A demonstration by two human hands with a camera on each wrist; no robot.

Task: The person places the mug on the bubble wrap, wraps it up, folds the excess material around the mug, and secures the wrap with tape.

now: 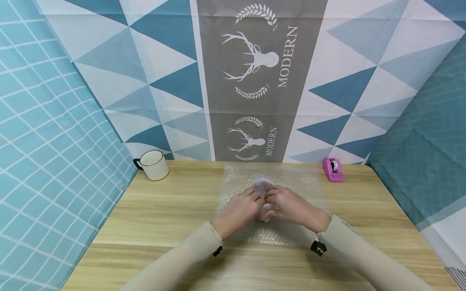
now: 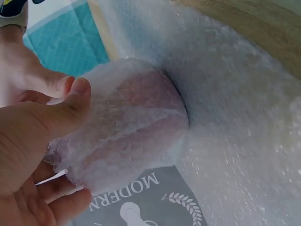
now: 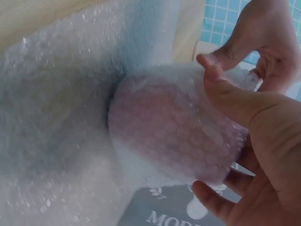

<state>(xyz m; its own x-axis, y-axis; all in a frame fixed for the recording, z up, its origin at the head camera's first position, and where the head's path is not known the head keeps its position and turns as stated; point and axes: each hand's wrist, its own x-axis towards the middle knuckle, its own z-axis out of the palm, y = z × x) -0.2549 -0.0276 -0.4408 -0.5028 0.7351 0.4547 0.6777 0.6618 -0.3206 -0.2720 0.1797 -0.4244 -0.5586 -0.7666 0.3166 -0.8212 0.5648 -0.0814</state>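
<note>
A pinkish, roughly cylindrical object wrapped in clear bubble wrap, the wrapped bundle (image 1: 263, 185), stands on a larger flat bubble wrap sheet (image 1: 234, 176). What lies inside is blurred by the layers. My left hand (image 1: 243, 209) grips the bundle's upper end from one side, its thumb pressing the wrap in the left wrist view. Opposite it, my right hand (image 1: 291, 204) holds the same end, thumb on the near face and fingers round the far side. The thumb tips meet or nearly meet over the bundle (image 3: 169, 122). Crumpled wrap edges show between the hands.
A white mug (image 1: 154, 166) with a dark handle stands at the table's back left. At the back right sits a pink tape dispenser (image 1: 333, 170). The wooden table (image 1: 164, 218) ends at patterned cloth walls behind and on both sides.
</note>
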